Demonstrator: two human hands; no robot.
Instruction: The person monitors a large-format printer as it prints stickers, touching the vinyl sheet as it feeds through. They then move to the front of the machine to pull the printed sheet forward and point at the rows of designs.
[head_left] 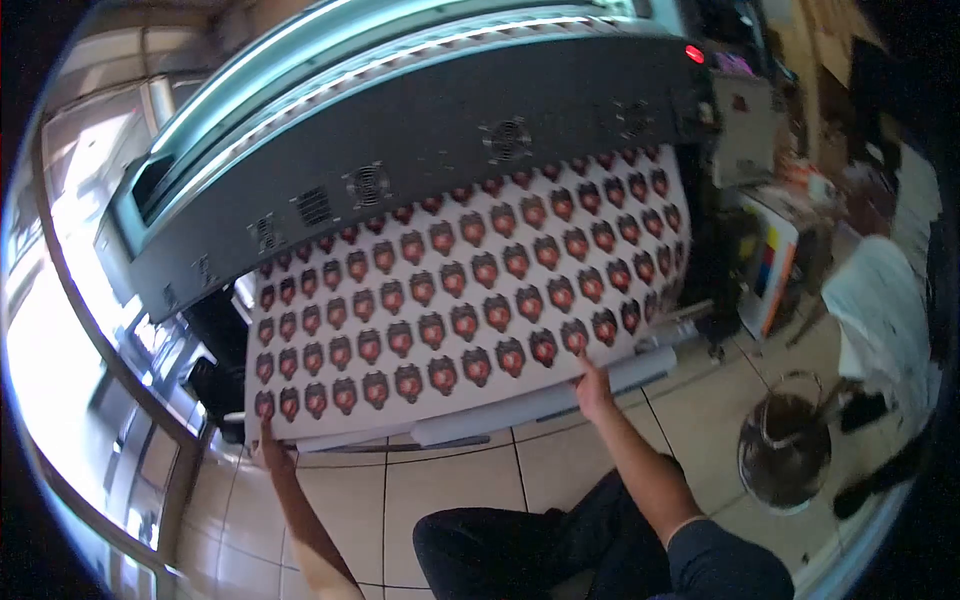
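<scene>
Two bare hands grip the lower edge of a wide white printed sheet (470, 300) covered in rows of dark red badge designs, which hangs from the big grey printer (400, 150) above it. The left hand (268, 447) pinches the sheet's lower left corner. The right hand (592, 390) clamps its lower right edge, just above a white roll (545, 402).

Floor (460, 480): pale square tiles with dark grout lines.
Window (70, 330): along the left edge, bright with daylight, dark frame.
Round stool (785, 450): metal, circular, on the tiles at the right.
Red light (694, 53): glowing at the upper right.
Cabinet (765, 270): white, with colour patches and an orange edge, at the right.
</scene>
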